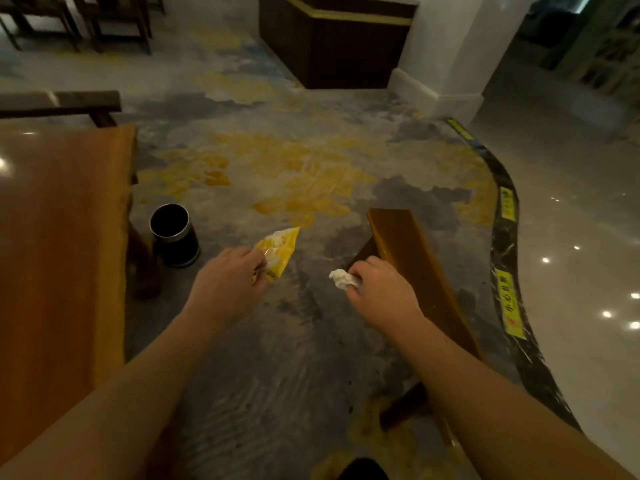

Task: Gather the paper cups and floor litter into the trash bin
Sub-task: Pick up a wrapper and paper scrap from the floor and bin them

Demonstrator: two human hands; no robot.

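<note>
My left hand (230, 282) grips a yellow plastic wrapper (278, 249) that sticks up and to the right from its fingers. A crumpled white tissue (342, 278) is pinched in my right hand (379, 289). Both hands are held out above the carpet. The trash bin (175, 235), a dark round can with a metal rim, stands open on the floor to the left of my left hand, close to the table. No paper cups show in this view.
A long glossy wooden table (62, 237) fills the left side. A wooden bench (415, 271) runs under my right arm. The patterned carpet (294, 174) ends at a curved dark border (505, 258) with yellow warning labels, then polished floor. A dark counter (332, 46) and chairs stand farther back.
</note>
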